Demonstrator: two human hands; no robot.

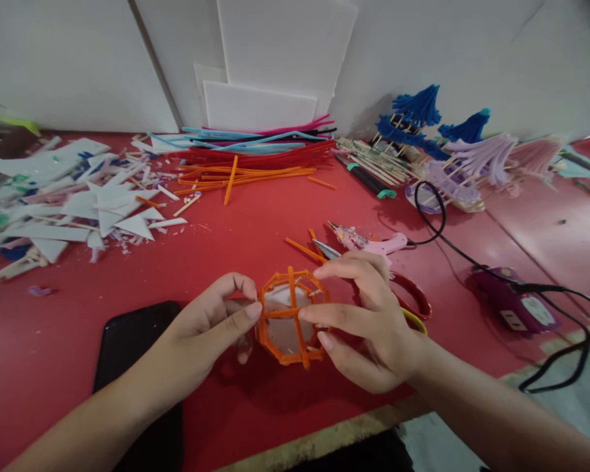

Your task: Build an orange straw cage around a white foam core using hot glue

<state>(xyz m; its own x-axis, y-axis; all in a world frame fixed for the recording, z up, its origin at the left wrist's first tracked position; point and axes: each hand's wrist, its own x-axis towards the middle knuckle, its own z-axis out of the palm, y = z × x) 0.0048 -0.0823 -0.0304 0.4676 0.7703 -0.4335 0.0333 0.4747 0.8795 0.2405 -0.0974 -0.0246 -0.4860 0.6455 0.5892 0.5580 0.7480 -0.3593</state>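
Observation:
In the head view, an eight-sided frame of fuzzy orange pipe cleaner (291,359) is held just above the red table, with two orange strips crossed over its top. White pieces and thin sticks show through its openings. My left hand (221,314) is closed, pinching the frame's left edge between thumb and fingers. On the other side, my right hand (373,314) has its fingers spread. One fingertip touches the crossing strips, and the thumb is close to the right rim. Behind that hand lie scissors (413,295), partly hidden, and loose orange pipe cleaner pieces (305,250).
A pink glue gun (368,242) has a black cord running to a purple power socket (516,301). A black phone (137,341) lies left. White scraps (78,203), coloured pipe cleaners (260,154), a cutter (371,180) and small blue roofed models (417,108) stand farther back.

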